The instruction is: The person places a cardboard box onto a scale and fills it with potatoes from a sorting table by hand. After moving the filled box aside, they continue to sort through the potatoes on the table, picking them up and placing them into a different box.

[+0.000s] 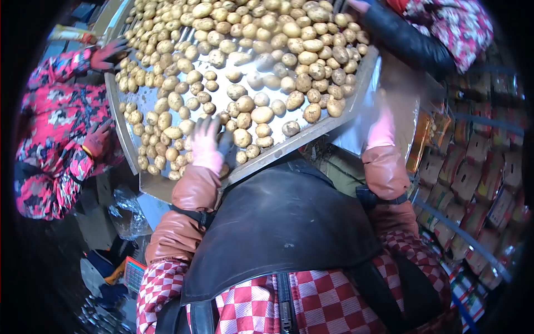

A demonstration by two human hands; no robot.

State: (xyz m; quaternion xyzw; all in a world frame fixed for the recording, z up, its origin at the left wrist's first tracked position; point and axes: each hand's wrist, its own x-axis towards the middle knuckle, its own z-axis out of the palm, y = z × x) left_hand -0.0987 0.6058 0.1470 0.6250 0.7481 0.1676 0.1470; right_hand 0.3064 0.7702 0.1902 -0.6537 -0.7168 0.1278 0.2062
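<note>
Many potatoes (261, 114) lie spread over a metal sorting tray with a wooden rim (289, 146). My left hand (207, 143), in a pink glove with grey fingers, rests among the potatoes at the tray's near edge. Its fingers are stretched out, with potatoes on both sides; whether one lies under the palm is hidden. My right hand (380, 123), also in a pink glove, is past the tray's right rim, over a cardboard box (401, 106) with a pale lining. Motion smears its fingers, so I cannot see what they hold.
At the left, a co-worker's gloved hand (108, 55) reaches the tray's rim. Another person's dark sleeve (409, 39) comes in at the upper right. Several cardboard boxes (470, 175) are stacked at the right. Clear plastic wrap (130, 209) lies at the lower left.
</note>
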